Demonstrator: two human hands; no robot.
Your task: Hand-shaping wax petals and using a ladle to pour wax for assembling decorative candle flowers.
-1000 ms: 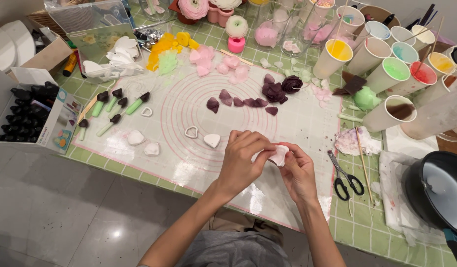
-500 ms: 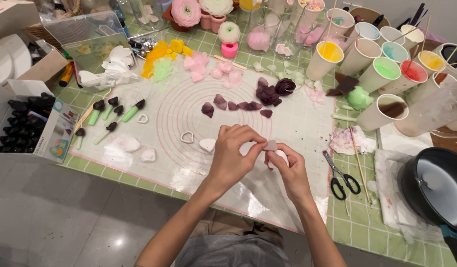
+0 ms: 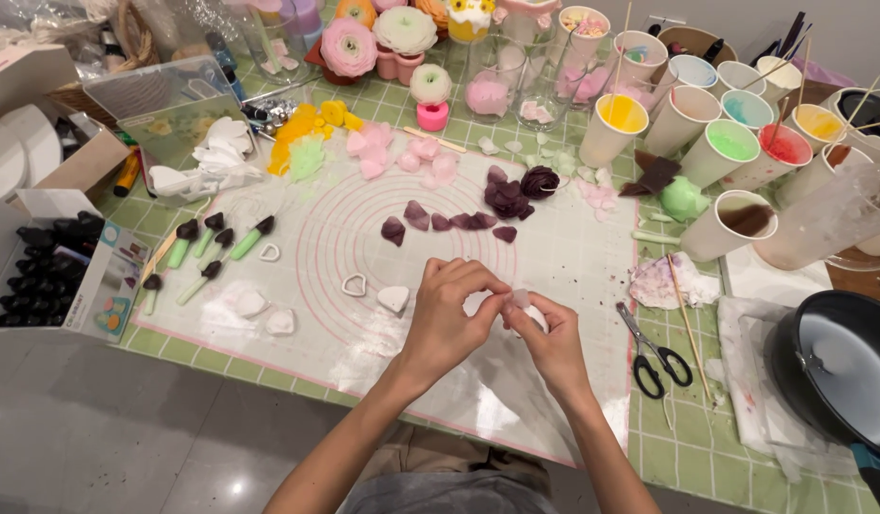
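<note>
Change: over the last second the small white petal-shaped piece of paste [image 3: 522,299] had come up off the translucent silicone work mat with pink rings [image 3: 364,228] and was held above its near edge
Left hand [image 3: 451,319]: fingers closed, thumb and fingertips pinching the white piece from its left side
Right hand [image 3: 554,341]: curled under and around the piece, touching the left hand
Meaning: the work looked to have passed from pressing on the mat to shaping in the air; the piece was mostly hidden by fingers
Nearby: white heart-shaped petal [image 3: 393,299] and black-handled scissors [image 3: 654,350] lay untouched on the desk
</note>
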